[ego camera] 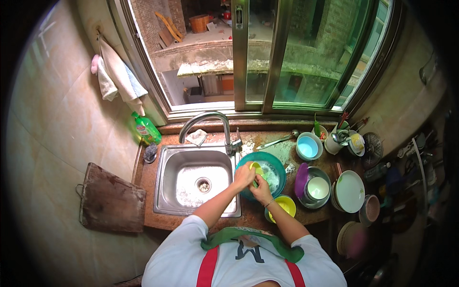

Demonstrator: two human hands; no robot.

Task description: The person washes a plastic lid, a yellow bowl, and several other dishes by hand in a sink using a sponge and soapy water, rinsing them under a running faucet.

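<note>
Over a teal plastic basin (247, 195) of sudsy water, both hands close on one yellow-green item (255, 167). Fingers cover much of it, so whether it is a small bowl or something else cannot be told. My left hand (245, 175) grips its left side. Lower and to the right, my right hand (262, 190) has its fingers against the near side, with a bracelet at the wrist. Just under the right forearm stands a yellow bowl (291, 207), stacked in another vessel. To the left of the basin is a stainless steel sink (172, 179) with nothing in its bowl.
A chrome faucet (229, 131) arches over the sink. Right of the basin stand a steel bowl holding a white bowl (318, 188), stacked plates (348, 192) and a blue-lined bowl (308, 147). Left are a green detergent bottle (148, 130), a scouring pad (150, 151) and a wooden board (113, 201).
</note>
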